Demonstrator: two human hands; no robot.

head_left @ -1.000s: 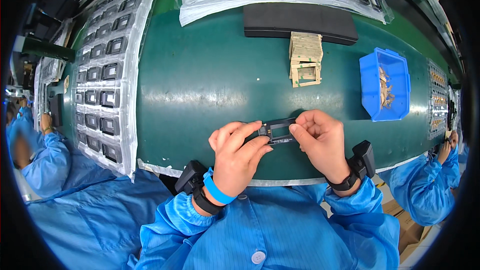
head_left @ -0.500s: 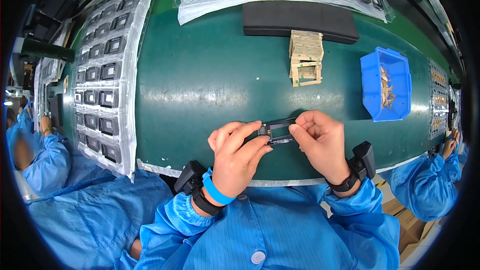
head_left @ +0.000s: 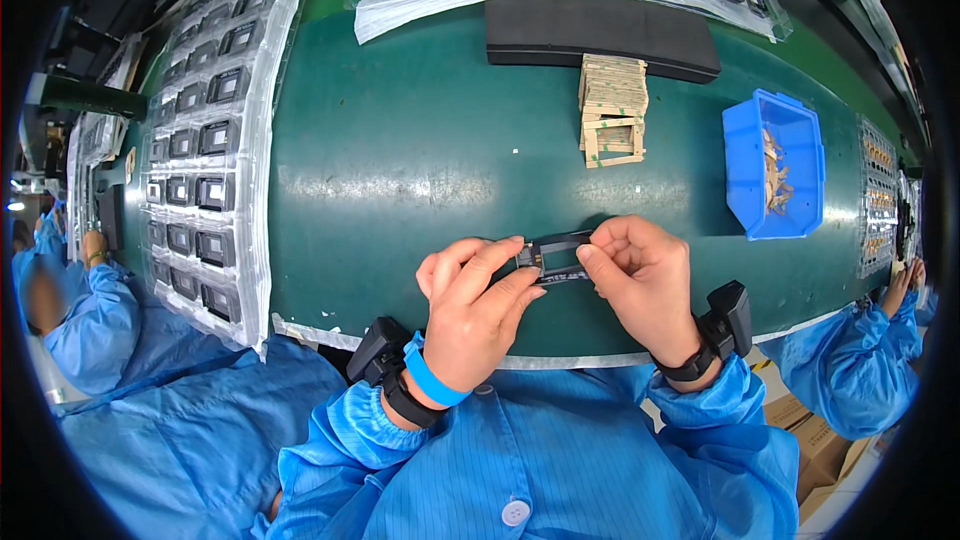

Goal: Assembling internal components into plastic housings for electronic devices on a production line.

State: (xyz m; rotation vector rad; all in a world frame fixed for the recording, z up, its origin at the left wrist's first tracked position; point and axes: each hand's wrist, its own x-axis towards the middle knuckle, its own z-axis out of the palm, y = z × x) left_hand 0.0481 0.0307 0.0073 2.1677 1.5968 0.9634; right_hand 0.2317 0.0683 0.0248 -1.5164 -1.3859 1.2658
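Both of my hands hold one small black rectangular frame part (head_left: 558,257) just above the near edge of the green work surface (head_left: 400,160). My left hand (head_left: 478,312) pinches its left end between thumb and fingers. My right hand (head_left: 640,280) grips its right end, thumb on the near side. The middle of the part shows between the two hands; its ends are hidden by my fingers. Both wrists carry black strapped devices, and the left one also has a blue band.
A stack of tan frame-shaped pieces (head_left: 612,108) lies beyond my hands, behind it a long black pad (head_left: 600,32). A blue bin (head_left: 775,162) with tan scraps sits at right. Trays of black frame parts (head_left: 205,140) line the left and far edges. Other blue-sleeved people sit at left (head_left: 70,320) and right (head_left: 860,360).
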